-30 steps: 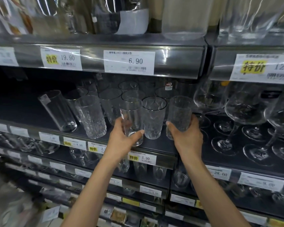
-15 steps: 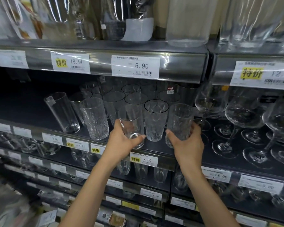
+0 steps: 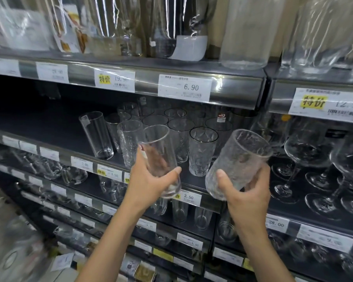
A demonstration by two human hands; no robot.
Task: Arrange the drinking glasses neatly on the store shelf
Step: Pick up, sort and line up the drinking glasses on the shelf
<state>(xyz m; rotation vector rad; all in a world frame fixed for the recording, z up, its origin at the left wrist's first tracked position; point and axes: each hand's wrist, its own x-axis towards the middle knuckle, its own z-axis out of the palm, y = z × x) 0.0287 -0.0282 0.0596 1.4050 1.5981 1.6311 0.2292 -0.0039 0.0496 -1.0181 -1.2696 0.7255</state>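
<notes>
My left hand point(image 3: 149, 180) grips a plain clear tumbler point(image 3: 161, 151), lifted off the shelf and tilted to the left. My right hand point(image 3: 247, 192) holds a textured tumbler point(image 3: 236, 159) from below, tilted to the right and out in front of the shelf edge. On the dark shelf point(image 3: 49, 131) behind them stand several more glasses: a smooth tall glass point(image 3: 96, 135) at the left, a textured glass point(image 3: 128, 143) beside it, and a patterned glass point(image 3: 202, 151) between my hands. Rows of further tumblers stand behind.
Stemmed wine glasses point(image 3: 306, 153) crowd the shelf section to the right. The shelf above point(image 3: 130, 68) carries tall glass vessels and price tags. Lower shelves hold more small glasses point(image 3: 179, 210). The left part of the dark shelf is bare.
Both hands have lifted their glasses off the shelf and drawn them toward me, tilting them outward. The view has shifted left and closer.
</notes>
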